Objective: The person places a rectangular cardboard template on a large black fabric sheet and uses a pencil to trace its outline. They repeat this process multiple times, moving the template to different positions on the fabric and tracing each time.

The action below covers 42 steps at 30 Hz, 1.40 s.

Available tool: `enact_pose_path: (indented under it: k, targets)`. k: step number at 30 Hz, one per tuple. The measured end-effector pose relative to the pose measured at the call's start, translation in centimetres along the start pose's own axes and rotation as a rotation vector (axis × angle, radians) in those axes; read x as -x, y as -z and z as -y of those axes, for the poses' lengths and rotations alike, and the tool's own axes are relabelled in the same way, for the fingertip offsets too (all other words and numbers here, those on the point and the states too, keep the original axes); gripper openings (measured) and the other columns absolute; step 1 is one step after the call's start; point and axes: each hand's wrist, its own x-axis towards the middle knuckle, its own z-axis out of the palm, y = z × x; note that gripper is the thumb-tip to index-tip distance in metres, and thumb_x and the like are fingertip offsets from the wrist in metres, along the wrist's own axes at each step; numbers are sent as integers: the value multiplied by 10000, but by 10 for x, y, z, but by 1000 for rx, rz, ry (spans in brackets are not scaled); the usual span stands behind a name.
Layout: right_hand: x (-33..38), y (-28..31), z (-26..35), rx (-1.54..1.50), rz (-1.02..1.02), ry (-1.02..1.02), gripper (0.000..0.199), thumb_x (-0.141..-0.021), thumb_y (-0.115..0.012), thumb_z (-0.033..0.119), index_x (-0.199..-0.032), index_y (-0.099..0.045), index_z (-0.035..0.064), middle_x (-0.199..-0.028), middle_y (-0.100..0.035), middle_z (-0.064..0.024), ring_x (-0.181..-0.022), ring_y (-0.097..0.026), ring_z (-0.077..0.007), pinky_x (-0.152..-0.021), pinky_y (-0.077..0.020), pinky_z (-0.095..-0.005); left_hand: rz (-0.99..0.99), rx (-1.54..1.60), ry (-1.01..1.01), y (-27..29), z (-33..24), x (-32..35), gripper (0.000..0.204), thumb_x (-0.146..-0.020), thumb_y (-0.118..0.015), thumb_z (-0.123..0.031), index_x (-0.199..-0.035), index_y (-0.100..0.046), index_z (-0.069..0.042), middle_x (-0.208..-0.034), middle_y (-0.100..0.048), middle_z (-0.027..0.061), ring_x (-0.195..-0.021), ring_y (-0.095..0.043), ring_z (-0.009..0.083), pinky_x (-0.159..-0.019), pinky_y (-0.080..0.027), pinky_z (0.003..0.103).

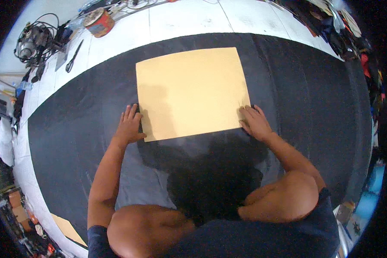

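Observation:
A large pale-yellow rectangular sheet (pixel 193 92) lies flat on a wide black sheet of material (pixel 86 129). My left hand (pixel 130 126) is at the yellow sheet's lower left edge, with its fingers spread on the black surface and the thumb by the corner. At the lower right corner, my right hand (pixel 254 122) rests with its fingertips on the yellow sheet and its thumb near the bottom edge. Neither hand lifts the sheet. Shadows of my body fall across the black material and part of the yellow sheet.
Beyond the black material, scissors (pixel 75 56) lie on the white tiled floor (pixel 185 21). Nearby are a red tin (pixel 99 22) and a corded power tool (pixel 30 45). Clutter lines both sides. Another yellow piece (pixel 69 228) shows at lower left. My bent knees frame the near side.

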Motion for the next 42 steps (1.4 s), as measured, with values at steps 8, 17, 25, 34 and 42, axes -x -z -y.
enact_pose_path:
  k: [8, 17, 25, 34, 42]
  targets:
    - [5, -9, -7, 83, -61, 100, 559, -913, -668, 263, -1393, -494, 36, -1347, -587, -195, -1302, -523, -350, -1151, -305, -538, -492, 388, 92, 19, -33, -106, 681, -874, -689, -511, -1368, -552, -63, -1499, -409, 243, -1421, -343, 426, -1171, -279, 535]
    - [-2, -3, -6, 104, -19, 78, 511, -884, -703, 273, -1312, -569, 29, -1323, -610, -197, -1257, -565, -339, -1125, -326, -545, -661, 295, 264, -6, -34, -169, 670, -919, -620, -553, -1367, -523, -64, -1459, -452, 228, -1405, -365, 417, -1180, -243, 584]
    - [-13, 10, -6, 62, 45, 49, 473, -871, -711, 233, -1285, -575, 50, -1236, -643, -175, -1155, -607, -328, -1068, -368, -537, -722, 336, 253, -9, -34, -171, 662, -891, -655, -515, -1345, -536, -48, -1457, -441, 258, -1395, -368, 439, -1160, -271, 579]
    - [-227, 62, 38, -357, 40, 99, 277, -997, -568, 171, -1238, -625, 45, -1064, -691, -192, -928, -650, -388, -855, -513, -457, -638, 362, 311, -5, -31, -170, 680, -880, -633, -539, -1345, -542, -51, -1541, -306, 331, -1448, -265, 500, -1178, -221, 592]
    - [-399, -4, 177, -957, -150, -75, 303, -1012, -576, 258, -1117, -700, 2, -1086, -707, -177, -984, -688, -301, -866, -531, -372, -620, 423, 294, 1, -30, -168, 701, -883, -621, -546, -1356, -527, -37, -1537, -306, 332, -1454, -257, 501, -1182, -212, 594]
